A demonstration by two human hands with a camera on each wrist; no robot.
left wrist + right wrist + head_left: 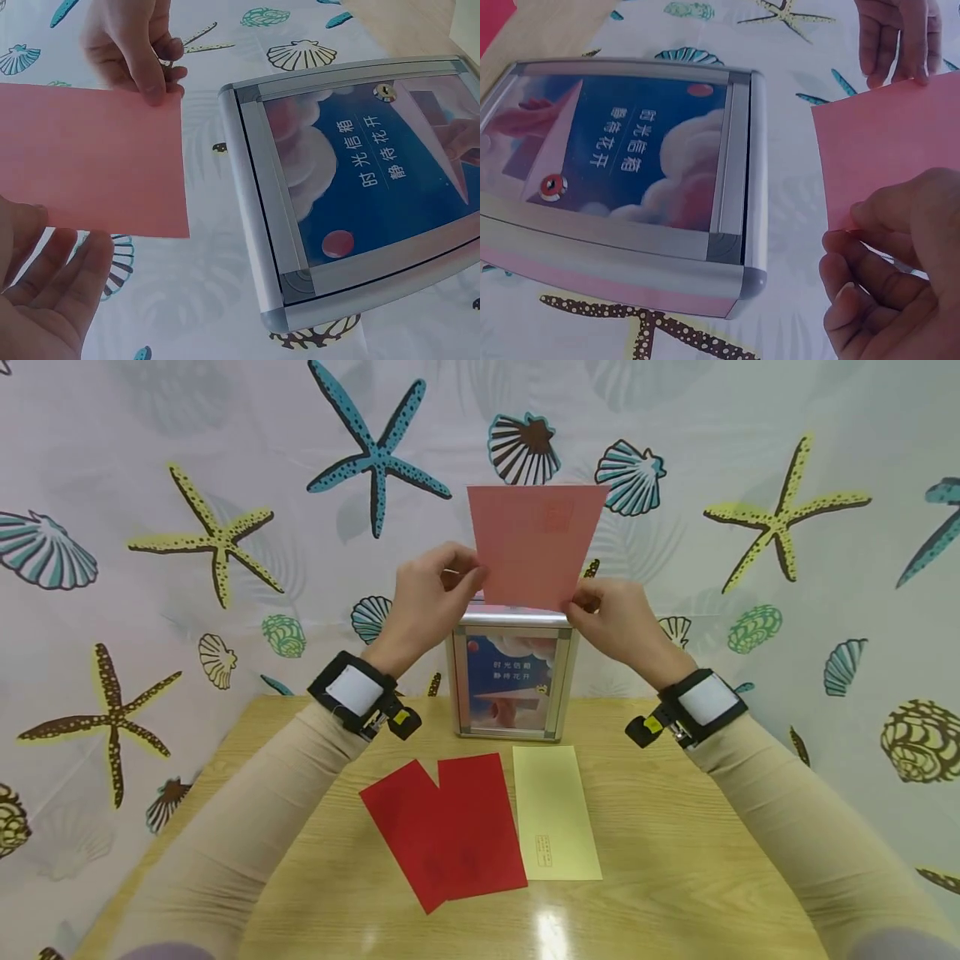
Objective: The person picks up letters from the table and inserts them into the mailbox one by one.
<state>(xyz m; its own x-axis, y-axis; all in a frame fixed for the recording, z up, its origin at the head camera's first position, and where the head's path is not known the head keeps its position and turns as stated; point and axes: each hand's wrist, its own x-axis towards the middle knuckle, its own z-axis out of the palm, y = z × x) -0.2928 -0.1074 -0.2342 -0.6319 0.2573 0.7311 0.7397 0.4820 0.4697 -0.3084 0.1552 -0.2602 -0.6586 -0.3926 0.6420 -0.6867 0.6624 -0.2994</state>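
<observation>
A pink envelope [534, 545] with a faint printed box near its upper right is held up by both hands, above a letter box [512, 681]. My left hand [433, 600] pinches the envelope's left edge between thumb and fingers. At its lower right corner, my right hand [617, 620] pinches it the same way. In the left wrist view the pink envelope [97, 161] spans between the two hands, beside the silver-framed box [259, 202]. The right wrist view shows thumb and fingertips right at the envelope's corner [885, 150].
Two red envelopes [483, 827] lie overlapping on the wooden table [660, 827], left of a pale yellow envelope [557, 810] with small red print. The letter box stands at the table's back, before a cloth [675, 410] patterned with starfish and shells.
</observation>
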